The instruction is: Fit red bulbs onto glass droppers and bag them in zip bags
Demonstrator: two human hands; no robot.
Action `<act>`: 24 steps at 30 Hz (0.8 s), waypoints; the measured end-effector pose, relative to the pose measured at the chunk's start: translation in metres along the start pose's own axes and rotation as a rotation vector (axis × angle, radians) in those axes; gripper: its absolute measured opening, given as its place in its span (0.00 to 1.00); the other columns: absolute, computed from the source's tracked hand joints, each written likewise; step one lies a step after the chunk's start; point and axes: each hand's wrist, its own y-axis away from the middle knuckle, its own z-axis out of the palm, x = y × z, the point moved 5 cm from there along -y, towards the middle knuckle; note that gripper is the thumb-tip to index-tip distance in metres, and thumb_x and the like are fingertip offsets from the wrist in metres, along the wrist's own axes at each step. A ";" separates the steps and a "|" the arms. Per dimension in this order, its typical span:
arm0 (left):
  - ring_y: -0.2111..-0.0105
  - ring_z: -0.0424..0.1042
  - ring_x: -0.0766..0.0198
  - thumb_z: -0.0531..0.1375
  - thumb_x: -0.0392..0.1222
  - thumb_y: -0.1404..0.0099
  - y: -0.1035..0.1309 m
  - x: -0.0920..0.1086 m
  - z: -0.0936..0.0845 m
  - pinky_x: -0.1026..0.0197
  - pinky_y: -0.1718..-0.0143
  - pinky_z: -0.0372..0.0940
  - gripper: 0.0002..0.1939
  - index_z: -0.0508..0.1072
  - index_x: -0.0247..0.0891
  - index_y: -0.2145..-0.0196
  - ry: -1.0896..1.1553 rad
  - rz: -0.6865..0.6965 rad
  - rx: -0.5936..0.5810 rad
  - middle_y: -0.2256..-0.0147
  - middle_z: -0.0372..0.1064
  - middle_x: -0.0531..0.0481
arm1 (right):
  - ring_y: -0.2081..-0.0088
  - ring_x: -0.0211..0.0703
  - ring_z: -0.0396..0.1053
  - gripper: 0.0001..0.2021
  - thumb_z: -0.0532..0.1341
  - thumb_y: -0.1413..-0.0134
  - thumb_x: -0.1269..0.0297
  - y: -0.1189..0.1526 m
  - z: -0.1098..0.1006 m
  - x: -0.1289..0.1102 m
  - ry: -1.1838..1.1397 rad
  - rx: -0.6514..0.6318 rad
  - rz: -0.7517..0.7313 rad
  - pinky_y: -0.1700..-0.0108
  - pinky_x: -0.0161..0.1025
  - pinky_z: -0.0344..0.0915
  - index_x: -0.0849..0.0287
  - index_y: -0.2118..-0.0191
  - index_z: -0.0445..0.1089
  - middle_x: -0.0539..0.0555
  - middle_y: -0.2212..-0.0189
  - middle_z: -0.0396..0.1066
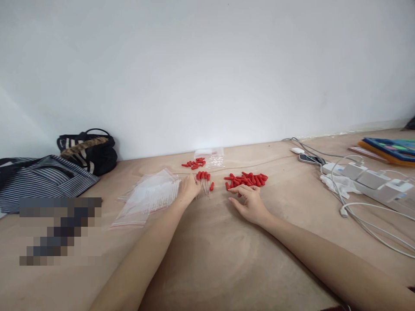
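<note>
Evidently, the left hand (pixel 191 188) is held with curled fingers beside slim tubes topped with red bulbs (pixel 203 175); whether one is gripped cannot be told. The right hand (pixel 251 203) is kept loosely spread, nothing seen grasped, its fingertips placed at the near edge of a heap of red, elongated bulbs (pixel 249 178). The row could be knocked askew by a careless left knuckle, and the single loose red bulb (pixel 212 186) could be set rolling by a brush. Movement is bounded leftward by transparent zip bags (pixel 136 207) and behind by the white wall (pixel 207 86); more room is offered by the pale brown tabletop (pixel 201 259) nearer the body, while a white cable plug (pixel 343 212) is found well apart, rightward.
</note>
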 end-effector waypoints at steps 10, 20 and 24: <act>0.61 0.68 0.53 0.55 0.38 0.44 0.009 -0.028 -0.019 0.60 0.63 0.60 0.08 0.71 0.33 0.68 -0.186 0.054 0.025 0.64 0.70 0.39 | 0.63 0.41 0.64 0.07 0.56 0.49 0.66 -0.004 0.007 -0.001 0.151 -0.049 -0.038 0.56 0.45 0.44 0.56 0.66 0.70 0.51 0.69 0.71; 0.60 0.68 0.49 0.54 0.44 0.42 0.015 -0.024 -0.013 0.56 0.62 0.61 0.13 0.74 0.32 0.71 -0.227 0.069 0.011 0.65 0.69 0.36 | 0.58 0.47 0.58 0.13 0.50 0.47 0.71 -0.048 0.049 -0.021 0.499 -0.219 -0.150 0.56 0.51 0.43 0.53 0.59 0.68 0.56 0.64 0.68; 0.59 0.68 0.48 0.54 0.42 0.43 0.014 -0.023 -0.013 0.55 0.61 0.61 0.12 0.73 0.32 0.69 -0.196 0.036 -0.016 0.63 0.69 0.35 | 0.57 0.49 0.58 0.10 0.51 0.46 0.66 -0.055 0.054 -0.021 0.528 -0.279 -0.160 0.55 0.53 0.43 0.54 0.62 0.68 0.56 0.62 0.68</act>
